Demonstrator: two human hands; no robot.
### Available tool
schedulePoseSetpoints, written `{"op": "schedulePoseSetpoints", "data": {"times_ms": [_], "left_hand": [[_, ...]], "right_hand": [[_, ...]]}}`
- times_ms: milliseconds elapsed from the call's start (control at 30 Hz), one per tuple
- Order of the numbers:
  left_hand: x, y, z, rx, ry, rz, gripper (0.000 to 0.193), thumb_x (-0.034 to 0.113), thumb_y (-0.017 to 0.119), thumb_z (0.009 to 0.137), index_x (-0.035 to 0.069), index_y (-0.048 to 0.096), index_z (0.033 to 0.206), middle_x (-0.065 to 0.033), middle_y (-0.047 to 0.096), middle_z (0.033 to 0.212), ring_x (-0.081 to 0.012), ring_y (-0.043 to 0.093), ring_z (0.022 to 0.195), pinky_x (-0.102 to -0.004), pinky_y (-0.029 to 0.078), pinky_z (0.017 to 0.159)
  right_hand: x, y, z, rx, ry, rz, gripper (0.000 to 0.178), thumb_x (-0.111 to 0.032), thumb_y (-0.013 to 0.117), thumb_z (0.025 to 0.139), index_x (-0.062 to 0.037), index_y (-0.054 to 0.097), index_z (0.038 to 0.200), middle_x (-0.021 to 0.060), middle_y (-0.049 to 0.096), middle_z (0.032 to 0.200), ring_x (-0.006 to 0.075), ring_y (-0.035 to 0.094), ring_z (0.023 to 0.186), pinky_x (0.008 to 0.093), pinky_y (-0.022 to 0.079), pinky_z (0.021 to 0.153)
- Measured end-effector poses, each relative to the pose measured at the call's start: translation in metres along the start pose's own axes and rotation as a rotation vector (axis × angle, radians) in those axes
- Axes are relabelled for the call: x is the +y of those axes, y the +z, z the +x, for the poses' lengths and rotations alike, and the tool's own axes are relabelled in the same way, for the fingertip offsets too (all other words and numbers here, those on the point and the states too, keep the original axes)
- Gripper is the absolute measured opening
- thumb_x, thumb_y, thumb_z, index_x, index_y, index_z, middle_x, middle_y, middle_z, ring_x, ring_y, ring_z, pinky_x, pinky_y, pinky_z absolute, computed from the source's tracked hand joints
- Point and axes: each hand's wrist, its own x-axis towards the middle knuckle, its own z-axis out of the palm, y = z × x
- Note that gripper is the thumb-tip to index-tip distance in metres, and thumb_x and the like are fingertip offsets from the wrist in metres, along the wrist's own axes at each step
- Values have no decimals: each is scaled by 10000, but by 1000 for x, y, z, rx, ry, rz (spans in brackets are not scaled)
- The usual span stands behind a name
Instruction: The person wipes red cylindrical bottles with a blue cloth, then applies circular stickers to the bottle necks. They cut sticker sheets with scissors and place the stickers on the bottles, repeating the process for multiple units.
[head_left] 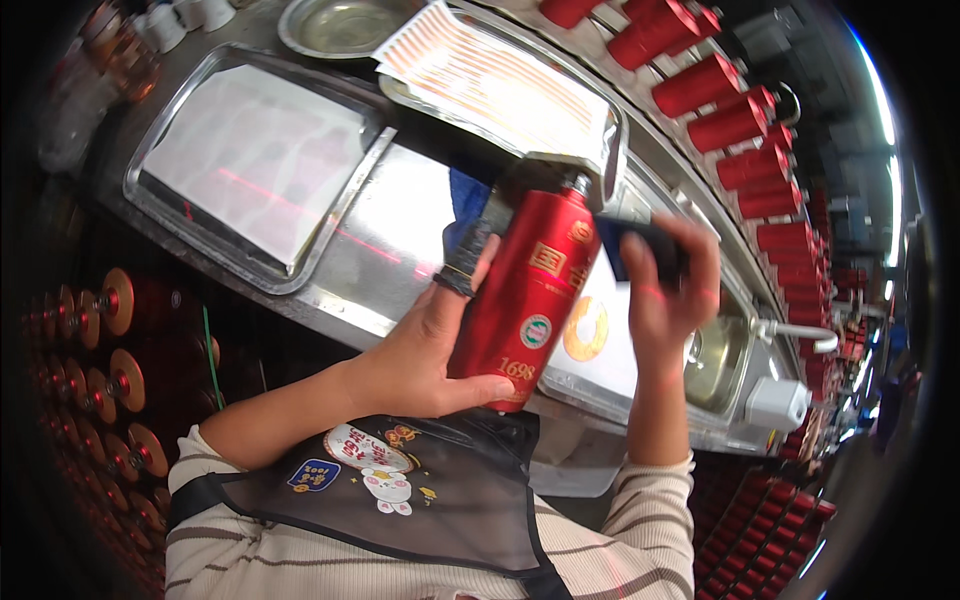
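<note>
One red bottle (pixel 525 300), held above the counter (pixel 395 195) near the middle of its near edge, tilted, metal neck at the top and leaning right. Two bare hands. Left hand (pixel 425 360): forearm in from the lower left, closed round the bottle's lower body, thumb across the front by the base, other fingers mostly hidden behind; one black band (pixel 455 281) on a finger. Right hand (pixel 672 290): raised beside the bottle's upper part, forearm upright, fingers bent and partly closed about one dark cloth-like piece (pixel 635 245), blurred; whether it touches the bottle cannot be told.

Trays, three: left tray (pixel 338 212), toward the counter's left end, one white sheet (pixel 265 150) inside; far tray (pixel 618 140), by the far edge, one orange-striped sheet (pixel 500 80) on it; near tray (pixel 575 393), by the near edge, partly covered by bottle and right forearm, one sheet with an orange ring (pixel 587 328) on it. Blue cloth (pixel 465 200), one, partly behind the bottle. Metal bowl (pixel 345 25), one, at the far edge. Sink (pixel 722 365), one, toward the right end, with one faucet (pixel 800 333) and one white box (pixel 778 403) beside it. Further red bottles (pixel 700 85), many, uncounted, lined beyond the far edge.
</note>
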Motion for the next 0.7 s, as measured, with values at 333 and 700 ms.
{"op": "schedulePoseSetpoints", "data": {"times_ms": [333, 700], "left_hand": [[-2, 0, -1, 38, 3, -45, 1199, 364, 835, 783, -38, 25, 1569, -280, 215, 1584, -425, 274, 1463, -456, 247, 1190], [6, -10, -18, 59, -73, -289, 963, 214, 719, 918, -19, 48, 1567, -265, 216, 1614, -367, 273, 1493, -442, 233, 1200]], "right_hand": [[-21, 7, 8, -261, -232, -69, 284, 43, 761, 799, -8, 664, 1061, 98, 681, 876, 163, 671, 748, 271, 539, 673], [-63, -13, -94, -353, -488, -2, 291, -24, 779, 707, -98, 756, 987, 26, 481, 713, 219, 600, 757, 322, 519, 583]]}}
